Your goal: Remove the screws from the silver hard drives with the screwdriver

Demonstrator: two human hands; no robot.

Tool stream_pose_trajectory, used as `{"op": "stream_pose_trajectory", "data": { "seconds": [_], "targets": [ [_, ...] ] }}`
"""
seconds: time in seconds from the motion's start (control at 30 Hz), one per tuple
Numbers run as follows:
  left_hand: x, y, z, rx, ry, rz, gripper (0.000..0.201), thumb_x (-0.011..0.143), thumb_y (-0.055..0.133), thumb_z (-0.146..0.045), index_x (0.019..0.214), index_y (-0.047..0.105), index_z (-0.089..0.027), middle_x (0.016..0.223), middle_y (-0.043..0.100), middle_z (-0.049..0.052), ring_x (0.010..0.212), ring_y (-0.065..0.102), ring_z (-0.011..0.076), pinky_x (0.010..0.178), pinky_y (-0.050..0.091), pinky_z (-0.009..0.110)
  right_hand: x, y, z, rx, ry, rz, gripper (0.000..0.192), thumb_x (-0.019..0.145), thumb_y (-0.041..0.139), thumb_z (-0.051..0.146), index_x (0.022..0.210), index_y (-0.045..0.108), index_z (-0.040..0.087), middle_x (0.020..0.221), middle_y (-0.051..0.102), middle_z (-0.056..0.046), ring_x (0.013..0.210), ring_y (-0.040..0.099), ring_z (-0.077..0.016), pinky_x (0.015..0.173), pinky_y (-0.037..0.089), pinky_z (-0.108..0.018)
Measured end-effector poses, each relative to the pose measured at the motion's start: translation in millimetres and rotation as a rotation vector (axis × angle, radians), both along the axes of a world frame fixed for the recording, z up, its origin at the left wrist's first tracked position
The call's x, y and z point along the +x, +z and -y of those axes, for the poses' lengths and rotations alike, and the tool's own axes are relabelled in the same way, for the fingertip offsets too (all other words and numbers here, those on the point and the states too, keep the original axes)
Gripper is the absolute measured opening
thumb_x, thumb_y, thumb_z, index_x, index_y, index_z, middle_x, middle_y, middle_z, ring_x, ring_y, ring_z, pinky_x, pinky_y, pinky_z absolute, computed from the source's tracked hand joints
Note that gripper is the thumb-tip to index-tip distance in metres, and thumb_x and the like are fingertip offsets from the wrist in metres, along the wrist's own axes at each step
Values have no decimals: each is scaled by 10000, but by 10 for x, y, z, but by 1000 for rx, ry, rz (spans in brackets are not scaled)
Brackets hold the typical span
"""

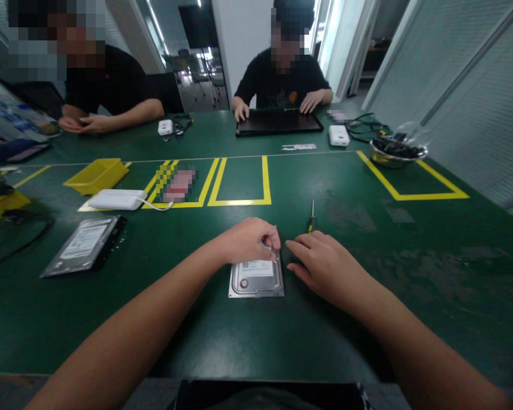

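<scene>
A silver hard drive (256, 279) lies flat on the green table (359, 319) right in front of me, label side up. My left hand (250, 240) rests on its far edge, fingers curled over the top right corner. My right hand (322, 263) lies flat on the table just right of the drive, fingertips close to its upper right corner, holding nothing. A small screwdriver (311, 219) with a yellow and black handle lies just beyond my right hand.
A second hard drive (85, 245) lies at the left, with a white box (117, 199) and a yellow tray (97, 174) beyond it. Yellow tape marks squares. A metal bowl (398, 152) stands far right. Two people sit opposite, one with hands at a black laptop (279, 122).
</scene>
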State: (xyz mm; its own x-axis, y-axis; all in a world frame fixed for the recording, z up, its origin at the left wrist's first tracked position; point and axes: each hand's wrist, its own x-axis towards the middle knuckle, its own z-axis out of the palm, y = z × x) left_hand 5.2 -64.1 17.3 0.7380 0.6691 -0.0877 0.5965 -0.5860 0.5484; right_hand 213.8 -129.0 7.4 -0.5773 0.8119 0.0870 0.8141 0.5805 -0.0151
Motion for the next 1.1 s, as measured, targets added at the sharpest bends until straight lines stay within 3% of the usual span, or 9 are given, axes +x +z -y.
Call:
{"op": "stream_pose_trajectory", "data": {
  "seconds": [0.23, 0.33, 0.47, 0.87, 1.1],
  "targets": [
    [-192, 14, 308, 260, -130, 2, 177, 943, 563, -265, 998, 716, -195, 1001, 700, 50, 974, 618, 199, 916, 465, 351, 16, 0, -15, 35, -97, 8, 246, 924, 560, 294, 1119, 649, 174, 1031, 632, -118, 924, 563, -258, 767, 421, -367],
    [-274, -27, 406, 358, -175, -48, 298, 992, 494, -348, 1159, 692, -199, 1085, 680, 83, 1039, 610, 225, 956, 471, 384, 6, -3, -15, 36, -113, 19, 231, 926, 558, 308, 1098, 649, 185, 1023, 628, -107, 916, 566, -249, 761, 428, -360],
    [-305, -77, 460, 456, -190, -93, 346, 1005, 457, -365, 1209, 674, -191, 1110, 666, 106, 1058, 608, 246, 954, 482, 413, 12, -8, -23, 62, -181, 42, 222, 936, 522, 303, 1068, 647, 176, 1020, 615, -128, 910, 566, -270, 750, 437, -380],
    [-270, -92, 487, 470, -167, -119, 328, 978, 482, -323, 1229, 656, -205, 1102, 642, 99, 1045, 588, 256, 960, 468, 442, 66, -92, -79, 8, -304, 86, 258, 916, 551, 301, 1133, 621, 180, 1190, 525, -188, 981, 598, -292, 776, 491, -379],
    [-255, -114, 492, 496, -165, -101, 317, 976, 485, -322, 1209, 657, -195, 1075, 636, 96, 1027, 582, 256, 938, 474, 451, 94, -120, -108, -6, -352, 132, 291, 929, 517, 279, 1193, 605, 193, 1056, 562, -147, 914, 603, -271, 738, 461, -352]
  ]
}}
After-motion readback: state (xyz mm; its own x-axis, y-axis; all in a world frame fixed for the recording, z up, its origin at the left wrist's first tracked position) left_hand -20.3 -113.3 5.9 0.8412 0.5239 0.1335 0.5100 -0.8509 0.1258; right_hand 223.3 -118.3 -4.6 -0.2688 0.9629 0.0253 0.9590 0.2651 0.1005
